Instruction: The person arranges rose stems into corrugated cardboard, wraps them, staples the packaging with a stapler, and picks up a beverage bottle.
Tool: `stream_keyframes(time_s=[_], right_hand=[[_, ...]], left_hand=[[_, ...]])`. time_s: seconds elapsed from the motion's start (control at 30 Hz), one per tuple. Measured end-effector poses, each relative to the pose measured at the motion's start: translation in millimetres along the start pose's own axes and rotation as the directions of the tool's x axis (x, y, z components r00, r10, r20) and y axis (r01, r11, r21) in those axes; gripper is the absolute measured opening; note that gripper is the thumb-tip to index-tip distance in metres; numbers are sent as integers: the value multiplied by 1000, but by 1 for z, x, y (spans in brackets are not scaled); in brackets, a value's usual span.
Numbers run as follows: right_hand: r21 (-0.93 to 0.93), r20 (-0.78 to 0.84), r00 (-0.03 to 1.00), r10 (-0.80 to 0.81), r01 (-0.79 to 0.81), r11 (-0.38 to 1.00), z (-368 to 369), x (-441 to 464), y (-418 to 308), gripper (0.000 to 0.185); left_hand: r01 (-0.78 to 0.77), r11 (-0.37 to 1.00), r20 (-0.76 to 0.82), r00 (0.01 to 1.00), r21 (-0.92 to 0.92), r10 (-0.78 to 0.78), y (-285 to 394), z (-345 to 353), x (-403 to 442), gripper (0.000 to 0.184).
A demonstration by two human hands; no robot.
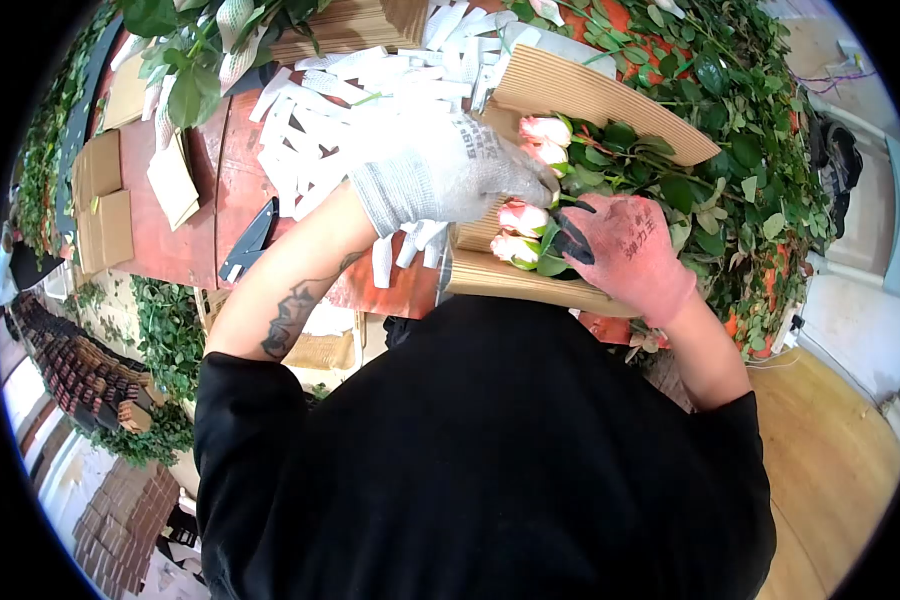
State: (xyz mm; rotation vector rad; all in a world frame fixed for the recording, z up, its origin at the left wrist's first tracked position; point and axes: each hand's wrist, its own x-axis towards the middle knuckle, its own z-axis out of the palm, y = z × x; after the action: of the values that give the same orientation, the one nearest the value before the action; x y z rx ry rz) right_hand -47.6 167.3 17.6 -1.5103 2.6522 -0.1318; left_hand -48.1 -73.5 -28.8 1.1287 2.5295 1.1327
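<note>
Several pink-and-white roses [518,250] lie in two groups on a sheet of corrugated brown cardboard [610,98], heads to the left and leafy stems to the right. My left hand [460,170], in a pale grey glove, reaches over the sheet with its fingers together and curled between the upper and lower rose heads. What its fingertips grip is hidden. In a pink glove with black fingertips, my right hand [620,250] closes its fingers on a lower rose just behind the bloom, among green leaves. The sheet's lower edge passes under my right wrist.
Many white paper strips [315,130] are scattered left of the sheet. A dark blue stapler [251,240] lies near my left forearm, with cardboard pieces [102,210] beyond it. Leafy stems [740,190] pile up on the right. More corrugated sheets [355,25] are stacked at the top.
</note>
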Motion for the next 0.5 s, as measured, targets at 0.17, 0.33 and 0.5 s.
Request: stream_keyframes(time_s=[0.17,0.33,0.5], right_hand=[[-23,-4,1000,11,-11,1000,-1,-3,-2,23],[45,164,983,79,-88,995,1,2,3,22],[23,47,992,119,-121,992,-12,-3,-8,21]], left_hand=[[30,999,12,999,19,-30,0,3,-2,46],[47,994,128,990,100,-60,9,-3,0,45],[-54,970,56,998,235,42,7,7,-7,44]])
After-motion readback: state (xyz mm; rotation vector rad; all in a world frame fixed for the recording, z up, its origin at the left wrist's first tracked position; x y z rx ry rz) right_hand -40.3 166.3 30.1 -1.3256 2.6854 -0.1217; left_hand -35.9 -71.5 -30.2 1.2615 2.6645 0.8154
